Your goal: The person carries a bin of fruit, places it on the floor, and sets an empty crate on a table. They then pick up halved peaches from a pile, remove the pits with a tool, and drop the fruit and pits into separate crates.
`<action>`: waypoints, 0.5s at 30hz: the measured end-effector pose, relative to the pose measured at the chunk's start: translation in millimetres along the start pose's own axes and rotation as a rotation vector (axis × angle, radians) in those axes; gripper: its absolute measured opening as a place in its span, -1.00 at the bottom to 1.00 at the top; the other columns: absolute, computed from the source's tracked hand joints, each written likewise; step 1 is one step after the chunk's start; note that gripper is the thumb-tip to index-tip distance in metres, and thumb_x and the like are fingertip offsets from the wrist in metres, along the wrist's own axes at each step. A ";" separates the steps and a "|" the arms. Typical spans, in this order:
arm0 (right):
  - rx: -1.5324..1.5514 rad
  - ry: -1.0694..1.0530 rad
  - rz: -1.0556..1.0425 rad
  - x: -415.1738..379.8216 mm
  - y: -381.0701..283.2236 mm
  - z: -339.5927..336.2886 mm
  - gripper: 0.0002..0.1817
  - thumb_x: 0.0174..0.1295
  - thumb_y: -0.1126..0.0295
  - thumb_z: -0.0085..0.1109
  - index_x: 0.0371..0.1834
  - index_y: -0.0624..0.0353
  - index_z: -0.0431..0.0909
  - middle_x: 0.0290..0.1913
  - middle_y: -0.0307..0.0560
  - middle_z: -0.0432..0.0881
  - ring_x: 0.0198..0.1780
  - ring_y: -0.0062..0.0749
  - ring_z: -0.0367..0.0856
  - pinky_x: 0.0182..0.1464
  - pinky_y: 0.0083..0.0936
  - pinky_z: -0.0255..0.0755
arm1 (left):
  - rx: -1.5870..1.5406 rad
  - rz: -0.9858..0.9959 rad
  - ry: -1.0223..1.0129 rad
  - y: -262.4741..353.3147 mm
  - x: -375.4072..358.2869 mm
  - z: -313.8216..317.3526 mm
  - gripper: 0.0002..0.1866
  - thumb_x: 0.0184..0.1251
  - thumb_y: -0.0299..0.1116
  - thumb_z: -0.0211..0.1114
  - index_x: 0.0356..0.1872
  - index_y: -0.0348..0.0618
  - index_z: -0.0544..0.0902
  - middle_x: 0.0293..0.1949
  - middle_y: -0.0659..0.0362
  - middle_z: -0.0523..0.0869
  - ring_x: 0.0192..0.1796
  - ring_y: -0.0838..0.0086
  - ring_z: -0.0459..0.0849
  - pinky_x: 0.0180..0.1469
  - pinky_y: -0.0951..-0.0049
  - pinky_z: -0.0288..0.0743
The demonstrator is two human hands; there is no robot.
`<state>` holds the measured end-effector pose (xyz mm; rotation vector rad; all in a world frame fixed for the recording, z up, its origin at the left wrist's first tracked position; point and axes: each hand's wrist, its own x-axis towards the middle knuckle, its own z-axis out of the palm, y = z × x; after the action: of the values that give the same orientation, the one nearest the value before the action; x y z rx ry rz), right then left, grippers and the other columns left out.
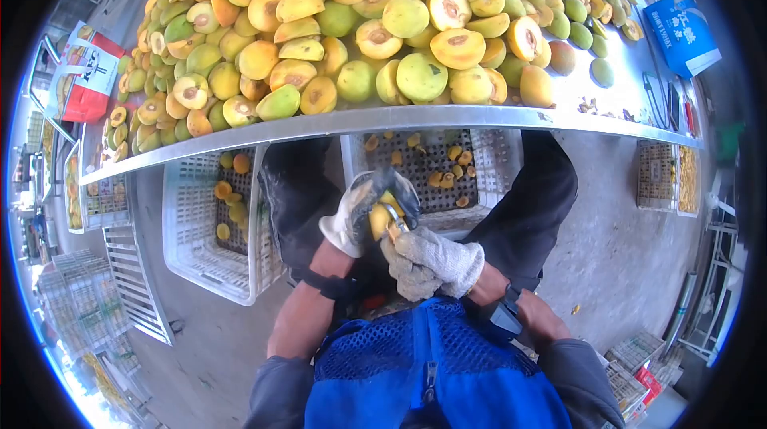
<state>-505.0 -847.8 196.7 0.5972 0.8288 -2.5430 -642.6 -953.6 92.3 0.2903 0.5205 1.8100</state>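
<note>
My left hand [369, 209], in a white and dark grey glove, is closed around a yellow peach [379, 223] above the crate between my knees. Close beside it, my right hand [427, 261] wears a whitish knitted glove and grips a small pitting tool with a curved metal end [395, 216]. That metal end is against the peach; the glove hides most of the handle. Just ahead, a heap of peaches [406, 17], many cut in half and some whole and greenish, lies on the metal-edged table [479, 117].
Below the table edge, a white crate [487, 149] with several peach pieces stands between my legs. Another white crate [209, 265] with peaches is at left. A blue box [681, 32] and a red-and-white bag [84, 73] flank the heap. More crates [659, 176] stand at right.
</note>
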 end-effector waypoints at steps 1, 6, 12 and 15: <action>-0.044 0.036 -0.078 -10.4 -9.0 25.2 -0.74 0.38 0.23 0.11 -0.39 0.15 0.43 -0.58 -0.30 0.37 -0.58 -0.55 0.38 -0.58 -0.56 0.24 | -0.134 0.010 -0.055 -11.2 3.0 5.5 -0.60 0.42 -0.16 0.25 -0.02 -0.37 0.59 -0.19 -0.03 0.72 -0.11 0.29 0.71 0.01 0.34 0.61; -0.370 -0.317 0.056 3.1 1.1 -16.5 -0.68 0.46 0.11 0.02 -0.36 0.09 0.49 -0.50 -0.40 0.42 -0.53 -0.73 0.32 -0.51 -0.69 0.19 | 0.549 0.104 0.036 15.1 8.9 61.7 -0.64 0.48 -0.13 0.18 -0.05 -0.27 0.64 -0.10 0.11 0.73 -0.04 0.45 0.67 0.07 0.40 0.59; -0.116 0.041 -0.096 -21.6 -6.1 -54.4 -0.60 0.34 -0.03 0.17 -0.34 0.11 0.44 -0.58 -0.25 0.38 -0.62 -0.58 0.31 -0.54 -0.62 0.20 | 0.511 0.361 0.213 -6.8 14.4 16.5 -0.55 0.57 -0.14 0.06 0.27 -0.23 0.42 0.12 0.07 0.63 0.06 0.47 0.63 0.14 0.42 0.56; -0.020 0.172 -0.092 -14.0 15.7 -81.0 -0.57 0.34 -0.07 0.17 -0.35 0.10 0.41 -0.62 -0.27 0.32 -0.64 -0.54 0.27 -0.56 -0.61 0.15 | 0.824 0.316 0.375 -7.8 3.6 0.0 -0.47 0.58 -0.05 0.00 0.36 -0.22 0.33 0.17 0.08 0.58 0.10 0.44 0.61 0.18 0.43 0.55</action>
<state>-463.8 -805.6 137.3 0.7977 0.9596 -2.5895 -637.1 -948.4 88.3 0.6190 1.5608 1.8759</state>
